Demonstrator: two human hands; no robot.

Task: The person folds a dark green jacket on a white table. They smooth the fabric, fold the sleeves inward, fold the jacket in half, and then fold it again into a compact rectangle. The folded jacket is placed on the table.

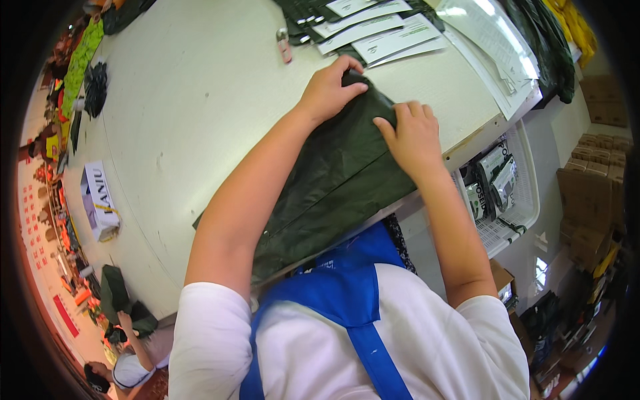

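Note:
A dark green, smooth folded piece of fabric (340, 177), perhaps a garment, lies slantwise on the pale table in front of me. A long straight seam or fold runs along it, and its near edge reaches the table's front edge. My left hand (332, 92) grips its far corner, with thumb and fingers bent around the edge. At the right edge of the fabric, close to that corner, my right hand (415, 137) has its fingers curled over and its thumb on top. My left forearm hides part of the fabric's left side.
Beyond my hands lie white printed cards (393, 40) on dark packets, beside a small pinkish bottle (284, 47). Paper sheets (490, 60) cover the right corner. Below it, a white basket (527, 193) holds packaged items. A white box (100, 203) and a co-worker (133, 360) are at left.

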